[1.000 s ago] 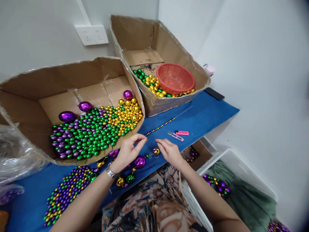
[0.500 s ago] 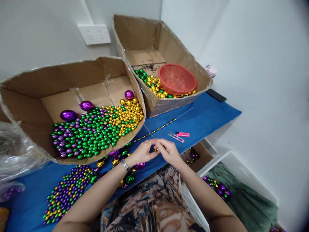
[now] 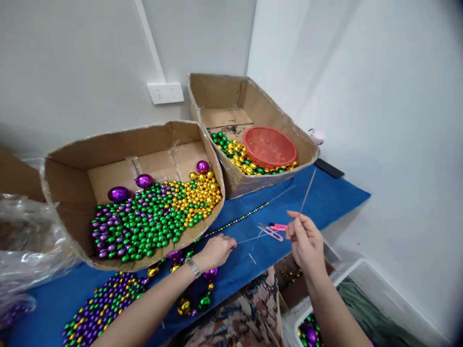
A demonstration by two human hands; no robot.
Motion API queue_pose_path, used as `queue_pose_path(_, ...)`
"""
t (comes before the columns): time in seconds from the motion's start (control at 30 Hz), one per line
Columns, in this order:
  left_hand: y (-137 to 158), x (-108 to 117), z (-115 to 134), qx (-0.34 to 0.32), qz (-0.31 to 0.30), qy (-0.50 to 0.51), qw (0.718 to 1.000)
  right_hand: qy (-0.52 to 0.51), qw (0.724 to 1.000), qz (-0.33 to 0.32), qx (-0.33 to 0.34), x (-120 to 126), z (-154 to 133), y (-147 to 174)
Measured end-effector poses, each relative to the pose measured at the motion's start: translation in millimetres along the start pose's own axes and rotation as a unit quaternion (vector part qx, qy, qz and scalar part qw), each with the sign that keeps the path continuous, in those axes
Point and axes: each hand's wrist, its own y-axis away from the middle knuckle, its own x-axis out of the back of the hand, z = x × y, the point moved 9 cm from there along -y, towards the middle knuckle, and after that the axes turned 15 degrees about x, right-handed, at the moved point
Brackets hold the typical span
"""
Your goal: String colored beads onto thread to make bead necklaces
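Observation:
My left hand (image 3: 217, 251), a metal-banded watch on its wrist, is closed over the blue cloth with a thin pale thread (image 3: 251, 239) at its fingertips. The thread runs right toward the pink thread snips (image 3: 271, 232). My right hand (image 3: 306, 240) is raised and pinches a long thin needle (image 3: 308, 190) pointing up and away. Beyond my left hand lies a strand of small purple, green and gold beads (image 3: 237, 220), its bare thread end trailing right. Larger shiny beads (image 3: 204, 302) lie under and beside my left wrist.
A cardboard box (image 3: 68, 156) of loose beads stands at left. Behind it, another box (image 3: 238, 185) holds beads and a red basket (image 3: 269, 147). A pink marker-like item (image 3: 278, 227) touches the snips. A black flat object (image 3: 329, 168) lies at the right; a white bin (image 3: 383, 274) is below.
My hands, together before, have moved apart: the right one up and to the right with the needle, the left one slightly left. Thread now shows between them. The whole view has shifted.

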Motion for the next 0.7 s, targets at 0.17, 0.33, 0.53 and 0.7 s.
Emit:
queue_pose_path(0.17, 8, 9, -2, 0.015, 0.006, -0.060, 0.998, 0.070, 0.997, -0.038, -0.005, -3, 11, 6)
queue_pose_path(0.33, 12, 71, 30, -0.055, 0.056, 0.023, 0.997, 0.135, 0.985, -0.105, 0.001, -16, 20, 12)
queue_pose_path(0.53, -44, 224, 70, -0.128, 0.221, 0.107, 0.961, 0.159, 0.974, -0.161, 0.003, -26, 50, 27)
queue_pose_path(0.7, -168, 246, 83, -0.052, 0.139, -0.118, 0.982, 0.165, 0.972, -0.162, 0.031, -27, 64, 29)
